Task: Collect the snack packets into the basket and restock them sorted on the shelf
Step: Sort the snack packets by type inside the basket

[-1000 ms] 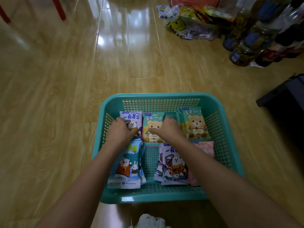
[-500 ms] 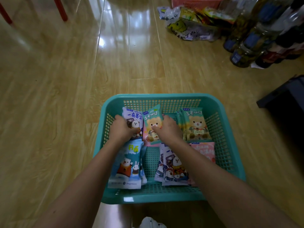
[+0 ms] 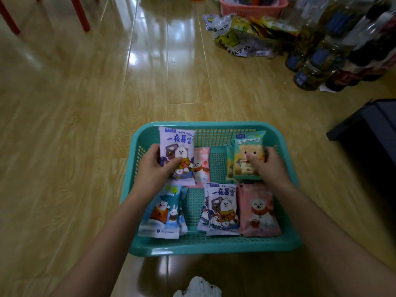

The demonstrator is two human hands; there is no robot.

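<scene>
A teal plastic basket (image 3: 214, 246) sits on the wooden floor with several cartoon-bear packets inside. My left hand (image 3: 153, 169) grips a lilac packet (image 3: 176, 150) lifted at the basket's back left. My right hand (image 3: 271, 166) grips a green bear packet (image 3: 247, 153) at the back right, over another green one. A pink packet (image 3: 201, 166) lies behind the lilac one. Along the front lie a blue packet (image 3: 161, 213), a second lilac packet (image 3: 221, 207) and a larger pink packet (image 3: 258, 210).
A clear bag of snacks (image 3: 242, 42) and a pink basket (image 3: 252, 6) lie at the back. Several bottles (image 3: 321, 58) stand at the right. A dark stool (image 3: 372, 123) is near the basket's right. Red chair legs (image 3: 80, 15) stand at top left.
Both hands have lifted their packets and spread apart: the lilac one to the left, the green one to the right, which has uncovered a pink packet in the basket's back middle.
</scene>
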